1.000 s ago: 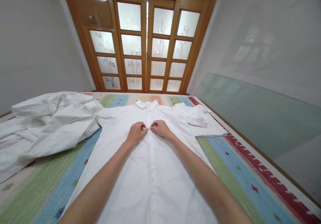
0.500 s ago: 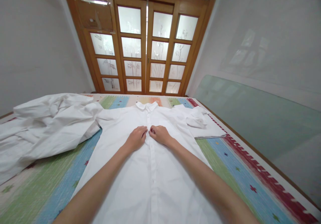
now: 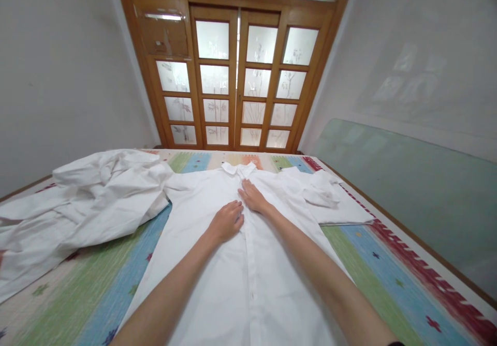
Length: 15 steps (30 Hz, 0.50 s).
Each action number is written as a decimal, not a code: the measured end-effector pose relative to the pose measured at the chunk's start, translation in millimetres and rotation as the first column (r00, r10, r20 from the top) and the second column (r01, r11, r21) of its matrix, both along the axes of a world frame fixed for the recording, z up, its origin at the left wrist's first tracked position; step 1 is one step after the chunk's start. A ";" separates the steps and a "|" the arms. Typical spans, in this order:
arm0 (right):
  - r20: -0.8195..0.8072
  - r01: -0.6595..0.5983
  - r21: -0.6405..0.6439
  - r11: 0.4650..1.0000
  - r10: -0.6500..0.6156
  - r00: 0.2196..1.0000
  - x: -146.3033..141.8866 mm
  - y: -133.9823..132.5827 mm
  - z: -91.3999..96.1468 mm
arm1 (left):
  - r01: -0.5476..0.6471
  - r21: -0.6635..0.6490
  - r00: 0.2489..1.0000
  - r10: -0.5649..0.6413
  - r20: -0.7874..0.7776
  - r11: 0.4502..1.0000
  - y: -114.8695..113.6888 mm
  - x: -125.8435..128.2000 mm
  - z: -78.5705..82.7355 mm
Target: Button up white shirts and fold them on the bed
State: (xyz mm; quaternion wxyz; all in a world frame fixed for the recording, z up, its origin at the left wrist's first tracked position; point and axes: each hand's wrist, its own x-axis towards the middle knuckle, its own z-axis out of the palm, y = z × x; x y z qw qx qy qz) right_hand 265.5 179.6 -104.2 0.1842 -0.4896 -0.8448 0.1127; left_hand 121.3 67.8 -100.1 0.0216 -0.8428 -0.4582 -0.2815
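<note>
A white button-front shirt (image 3: 217,263) lies spread on the bed, its collar (image 3: 238,169) pointing away from me. My left hand (image 3: 227,222) rests on the button placket at mid-chest, its fingers curled and pinched at the placket's edge. Just above and to the right, my right hand (image 3: 253,197) lies on the placket below the collar. Its fingers are stretched out and hold nothing. The buttons under the hands are hidden.
A crumpled pile of white cloth (image 3: 116,196) lies left of the shirt. Folded white cloth (image 3: 337,209) lies on the right. Beneath them is a striped, colourful bedsheet (image 3: 112,263). A pale green headboard-like panel (image 3: 388,175) stands right; wooden glazed doors (image 3: 236,77) are behind.
My right hand has left its pinch beside the left hand, moved up the placket towards the collar and flattened. My left hand stays at mid-chest. The view has shifted slightly.
</note>
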 end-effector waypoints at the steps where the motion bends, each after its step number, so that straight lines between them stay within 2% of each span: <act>1: 0.026 -0.008 -0.011 1.000 0.009 1.000 -2.7 5.0 0.7 | -0.004 0.000 1.000 0.004 0.001 1.000 0.0 0.1 -0.3; 6: 0.154 -0.095 0.035 0.995 0.089 0.984 -9.4 20.0 1.8 | -0.025 0.000 0.999 0.025 0.023 1.000 0.1 1.5 -1.2; 9: 0.129 -0.117 0.087 0.989 0.105 0.986 -9.2 26.8 0.9 | -0.024 -0.002 0.999 0.024 0.022 1.000 0.1 2.3 -0.5; 12: 0.041 -0.057 0.156 0.986 0.051 0.998 -9.8 33.6 1.9 | -0.020 0.005 0.999 0.020 0.034 1.000 0.2 2.8 -0.2; 15: 0.065 0.011 0.164 0.986 -0.022 0.998 -12.3 37.9 6.1 | -0.026 0.002 0.999 0.026 0.036 1.000 0.1 3.3 -0.5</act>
